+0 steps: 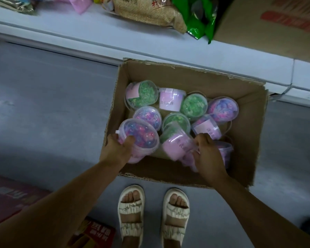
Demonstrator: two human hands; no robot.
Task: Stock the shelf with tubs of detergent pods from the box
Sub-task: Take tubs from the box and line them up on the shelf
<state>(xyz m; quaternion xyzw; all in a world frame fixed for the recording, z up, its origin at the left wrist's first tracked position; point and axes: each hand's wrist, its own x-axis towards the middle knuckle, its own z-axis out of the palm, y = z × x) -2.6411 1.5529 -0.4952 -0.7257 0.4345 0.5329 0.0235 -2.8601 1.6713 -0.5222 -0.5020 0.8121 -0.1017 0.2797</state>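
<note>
Person's left hand [118, 149] grips a purple-pod tub [139, 138] at the box [247, 133] edge — probably lifting it toward the shelf [97, 40]. Right hand [207, 151] curls round a tipped green tub [175, 140] — two per trip, likely.

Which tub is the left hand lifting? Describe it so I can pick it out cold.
Find the open cardboard box on the floor below the white shelf. At its near left corner, the left hand grips a tub tilted toward the camera. Its clear lid shows blue and pink pods, and it sits higher than its neighbours.
</note>
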